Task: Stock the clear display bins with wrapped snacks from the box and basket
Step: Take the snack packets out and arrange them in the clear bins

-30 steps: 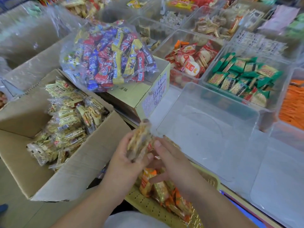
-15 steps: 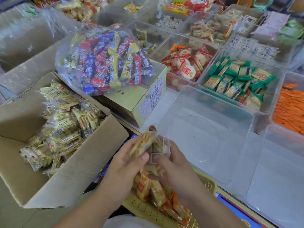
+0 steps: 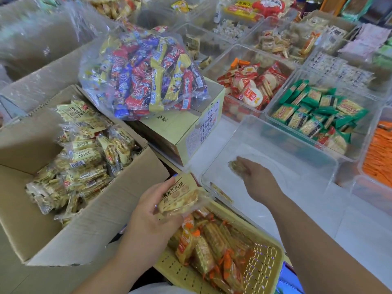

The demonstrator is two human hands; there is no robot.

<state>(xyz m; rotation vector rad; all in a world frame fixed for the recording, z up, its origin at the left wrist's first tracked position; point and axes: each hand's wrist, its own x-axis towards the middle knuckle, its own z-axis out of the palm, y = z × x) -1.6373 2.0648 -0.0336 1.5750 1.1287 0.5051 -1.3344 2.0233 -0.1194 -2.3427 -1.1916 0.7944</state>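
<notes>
Head view: crinkly packet (image 3: pixel 236 166) in right hand (image 3: pixel 257 181), seemingly inside clear bin (image 3: pixel 301 172).

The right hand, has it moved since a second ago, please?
Yes: the right hand went from above the basket forward into the nearest clear bin, holding a wrapped snack.

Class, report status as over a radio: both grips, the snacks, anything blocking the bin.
Left grip holds cracker pack. Right grip holds snack pack inside clear bin. Nothing blocks it.
</notes>
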